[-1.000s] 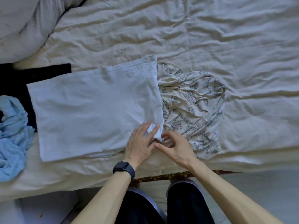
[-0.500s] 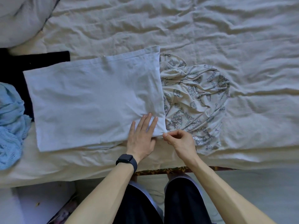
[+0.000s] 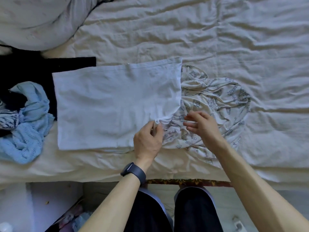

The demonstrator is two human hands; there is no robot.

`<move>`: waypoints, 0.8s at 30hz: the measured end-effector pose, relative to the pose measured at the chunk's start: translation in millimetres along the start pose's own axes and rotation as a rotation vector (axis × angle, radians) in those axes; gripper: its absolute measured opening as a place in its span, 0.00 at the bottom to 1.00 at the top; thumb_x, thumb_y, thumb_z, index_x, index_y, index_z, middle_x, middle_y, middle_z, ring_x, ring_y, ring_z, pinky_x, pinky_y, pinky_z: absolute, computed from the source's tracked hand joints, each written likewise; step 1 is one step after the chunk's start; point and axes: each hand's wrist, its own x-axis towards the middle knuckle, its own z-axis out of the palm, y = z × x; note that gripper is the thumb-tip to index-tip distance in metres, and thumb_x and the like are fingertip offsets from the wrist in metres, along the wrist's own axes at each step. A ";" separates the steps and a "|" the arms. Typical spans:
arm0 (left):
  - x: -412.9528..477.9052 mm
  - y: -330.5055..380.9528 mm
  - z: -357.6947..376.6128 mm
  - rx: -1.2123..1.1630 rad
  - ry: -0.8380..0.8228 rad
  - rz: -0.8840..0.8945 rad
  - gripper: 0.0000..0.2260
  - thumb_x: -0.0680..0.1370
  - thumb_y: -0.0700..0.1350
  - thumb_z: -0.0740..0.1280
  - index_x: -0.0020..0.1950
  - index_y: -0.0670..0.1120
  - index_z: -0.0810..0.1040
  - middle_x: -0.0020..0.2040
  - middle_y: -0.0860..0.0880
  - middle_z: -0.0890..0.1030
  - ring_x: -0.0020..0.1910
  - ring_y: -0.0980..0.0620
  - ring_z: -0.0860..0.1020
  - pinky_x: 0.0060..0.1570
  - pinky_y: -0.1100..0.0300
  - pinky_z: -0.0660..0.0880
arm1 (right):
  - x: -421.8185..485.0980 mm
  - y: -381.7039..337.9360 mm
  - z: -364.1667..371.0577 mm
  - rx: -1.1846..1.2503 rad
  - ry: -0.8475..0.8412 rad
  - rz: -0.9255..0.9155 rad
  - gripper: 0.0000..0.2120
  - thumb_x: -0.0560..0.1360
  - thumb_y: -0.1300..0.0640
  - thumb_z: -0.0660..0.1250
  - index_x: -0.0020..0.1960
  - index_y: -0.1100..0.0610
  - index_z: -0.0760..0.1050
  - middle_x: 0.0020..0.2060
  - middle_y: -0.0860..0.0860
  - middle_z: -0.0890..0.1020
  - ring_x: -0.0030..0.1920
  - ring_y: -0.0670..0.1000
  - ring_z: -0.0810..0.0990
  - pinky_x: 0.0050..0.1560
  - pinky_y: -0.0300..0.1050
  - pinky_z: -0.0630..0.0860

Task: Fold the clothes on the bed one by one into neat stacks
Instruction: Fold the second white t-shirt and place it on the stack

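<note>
L hand pinches near-right corner of white garment, prob. to start next fold; garment lies flat on bed, edge overlapping printed garment. R hand hovers above it, fingers loose, empty.

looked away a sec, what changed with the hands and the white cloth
The left hand, earlier flat on the white cloth, now pinches its near right corner and bunches it up. The right hand has let go of that corner and hovers open over the patterned shirt. The shirt, blue knit and black cloth stayed put.
</note>
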 end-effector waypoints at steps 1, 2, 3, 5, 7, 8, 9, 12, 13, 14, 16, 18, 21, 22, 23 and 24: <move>-0.1 2.4 -9.8 -0.105 0.054 -0.083 0.17 0.80 0.53 0.63 0.34 0.47 0.66 0.26 0.51 0.66 0.28 0.49 0.66 0.29 0.56 0.62 | 6.4 -8.2 6.9 -0.035 -0.012 0.003 0.09 0.81 0.53 0.68 0.54 0.60 0.79 0.52 0.58 0.85 0.43 0.51 0.85 0.47 0.45 0.82; -1.1 4.2 -19.3 -0.171 0.104 -0.125 0.17 0.80 0.53 0.63 0.34 0.47 0.68 0.26 0.52 0.67 0.27 0.51 0.66 0.30 0.57 0.63 | 11.8 -16.7 15.3 -0.070 -0.024 0.004 0.12 0.81 0.51 0.67 0.56 0.60 0.78 0.53 0.58 0.84 0.44 0.51 0.85 0.47 0.46 0.82; -3.7 5.1 -27.6 -0.205 0.140 -0.127 0.15 0.80 0.53 0.63 0.36 0.47 0.72 0.27 0.53 0.68 0.28 0.53 0.67 0.30 0.58 0.64 | 16.1 -25.6 23.8 -0.110 -0.041 0.002 0.15 0.81 0.49 0.67 0.58 0.60 0.77 0.54 0.57 0.83 0.44 0.51 0.84 0.48 0.47 0.83; -11.2 6.1 -40.7 -0.233 0.162 -0.070 0.12 0.80 0.52 0.64 0.40 0.49 0.78 0.29 0.54 0.71 0.30 0.56 0.69 0.31 0.61 0.66 | 23.3 -43.9 41.8 -0.182 -0.085 0.013 0.23 0.80 0.42 0.66 0.63 0.60 0.75 0.56 0.56 0.81 0.48 0.52 0.84 0.52 0.50 0.83; -17.5 6.8 -48.4 -0.224 0.155 0.010 0.10 0.80 0.52 0.64 0.47 0.50 0.82 0.33 0.55 0.75 0.34 0.57 0.73 0.34 0.66 0.67 | 33.1 -61.6 58.6 -0.235 -0.138 0.058 0.26 0.79 0.37 0.66 0.62 0.58 0.75 0.56 0.55 0.81 0.52 0.54 0.84 0.55 0.53 0.83; -19.7 5.6 -50.0 -0.212 0.147 0.045 0.10 0.80 0.52 0.65 0.50 0.49 0.83 0.36 0.56 0.77 0.37 0.58 0.75 0.36 0.68 0.68 | 37.7 -69.8 66.4 -0.248 -0.154 0.082 0.25 0.78 0.35 0.67 0.58 0.57 0.77 0.55 0.55 0.82 0.52 0.55 0.84 0.56 0.55 0.83; -20.5 3.8 -50.6 -0.205 0.133 0.067 0.10 0.80 0.52 0.65 0.53 0.49 0.84 0.39 0.56 0.79 0.39 0.60 0.76 0.37 0.70 0.69 | 43.3 -77.1 73.5 -0.272 -0.156 0.094 0.25 0.77 0.35 0.68 0.56 0.57 0.78 0.53 0.55 0.83 0.51 0.55 0.85 0.55 0.55 0.83; -18.8 -1.2 -50.5 -0.203 0.096 0.085 0.10 0.80 0.49 0.67 0.57 0.49 0.84 0.44 0.56 0.82 0.43 0.62 0.78 0.41 0.72 0.69 | 58.6 -93.5 90.7 -0.345 -0.099 0.094 0.20 0.77 0.43 0.72 0.57 0.60 0.79 0.49 0.56 0.85 0.46 0.56 0.86 0.45 0.49 0.85; -17.5 -3.0 -49.9 -0.207 0.084 0.083 0.10 0.80 0.49 0.67 0.57 0.49 0.84 0.44 0.56 0.82 0.42 0.62 0.78 0.41 0.71 0.70 | 63.5 -97.4 94.7 -0.339 -0.053 0.083 0.17 0.78 0.50 0.72 0.57 0.63 0.78 0.47 0.57 0.85 0.43 0.55 0.86 0.39 0.46 0.85; -15.9 -4.6 -49.2 -0.216 0.074 0.074 0.10 0.80 0.50 0.67 0.56 0.50 0.84 0.43 0.56 0.81 0.41 0.60 0.78 0.40 0.69 0.71 | 68.1 -100.7 97.6 -0.338 -0.012 0.075 0.13 0.78 0.57 0.72 0.57 0.65 0.77 0.44 0.57 0.83 0.40 0.54 0.84 0.32 0.43 0.83; -12.9 -8.2 -48.5 -0.253 0.070 0.028 0.08 0.79 0.49 0.67 0.53 0.50 0.84 0.38 0.57 0.79 0.37 0.59 0.76 0.36 0.65 0.70 | 76.0 -104.3 101.0 -0.386 0.033 0.087 0.10 0.77 0.64 0.70 0.57 0.66 0.76 0.42 0.57 0.82 0.37 0.53 0.83 0.25 0.40 0.79; -10.0 -12.6 -49.7 -0.310 0.065 -0.025 0.07 0.78 0.49 0.67 0.50 0.51 0.84 0.33 0.58 0.76 0.33 0.58 0.73 0.34 0.63 0.68 | 82.3 -104.6 103.5 -0.430 0.052 0.092 0.07 0.76 0.66 0.70 0.54 0.66 0.76 0.44 0.58 0.82 0.39 0.53 0.84 0.26 0.40 0.79; -5.9 -22.2 -57.3 -0.400 0.047 -0.094 0.07 0.78 0.50 0.66 0.49 0.50 0.83 0.33 0.54 0.78 0.31 0.56 0.74 0.32 0.62 0.70 | 86.1 -102.6 115.0 -0.447 0.108 0.029 0.04 0.74 0.67 0.68 0.48 0.63 0.76 0.46 0.59 0.83 0.45 0.56 0.85 0.39 0.47 0.85; -4.6 -27.3 -62.4 -0.421 0.057 -0.117 0.07 0.78 0.50 0.66 0.48 0.49 0.82 0.33 0.53 0.78 0.31 0.56 0.75 0.31 0.62 0.70 | 83.5 -102.2 122.9 -0.448 0.135 -0.003 0.03 0.73 0.67 0.67 0.46 0.62 0.76 0.45 0.58 0.83 0.45 0.57 0.86 0.43 0.50 0.85; -3.2 -34.4 -68.4 -0.435 0.074 -0.142 0.06 0.78 0.49 0.66 0.48 0.49 0.81 0.33 0.54 0.79 0.30 0.56 0.75 0.31 0.62 0.70 | 80.4 -101.3 132.5 -0.435 0.166 -0.030 0.03 0.72 0.66 0.66 0.45 0.60 0.75 0.43 0.57 0.83 0.45 0.56 0.86 0.45 0.51 0.85; -1.9 -43.4 -75.9 -0.448 0.095 -0.171 0.05 0.77 0.49 0.66 0.48 0.49 0.80 0.33 0.54 0.79 0.30 0.57 0.75 0.30 0.63 0.70 | 75.6 -100.3 144.3 -0.409 0.194 -0.051 0.03 0.71 0.65 0.66 0.44 0.59 0.75 0.42 0.56 0.82 0.44 0.56 0.86 0.46 0.52 0.85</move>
